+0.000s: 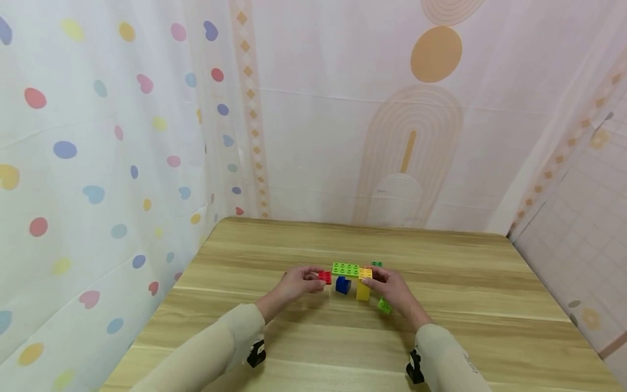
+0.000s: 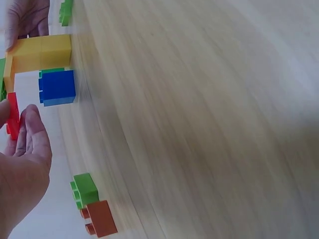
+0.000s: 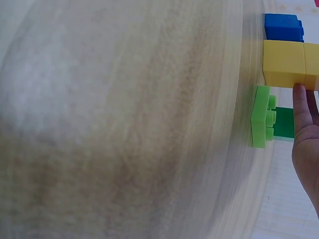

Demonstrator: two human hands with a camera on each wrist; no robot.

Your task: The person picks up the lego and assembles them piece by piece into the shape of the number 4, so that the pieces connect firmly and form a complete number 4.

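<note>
My left hand [image 1: 297, 281] pinches a flat red building brick [image 1: 325, 277] between thumb and fingers, above the table. Its edge sits right by the left end of a long lime-green brick [image 1: 345, 269]. That green piece reaches out sideways at the top of a standing yellow brick stack [image 1: 363, 289]. With thumb in front and fingers at the far side, my right hand [image 1: 392, 288] grips the stack near its top. A blue brick [image 1: 343, 285] stands on the table beneath the green span, left of the yellow stack; its lower body also shows in the left wrist view.
A flat lime-green brick [image 1: 384, 306] lies by my right wrist, and a dark green one [image 1: 376, 263] shows beyond my right hand. In the left wrist view, a green brick [image 2: 85, 190] and an orange-brown brick [image 2: 101, 219] stand close together on the wooden table [image 1: 313, 348].
</note>
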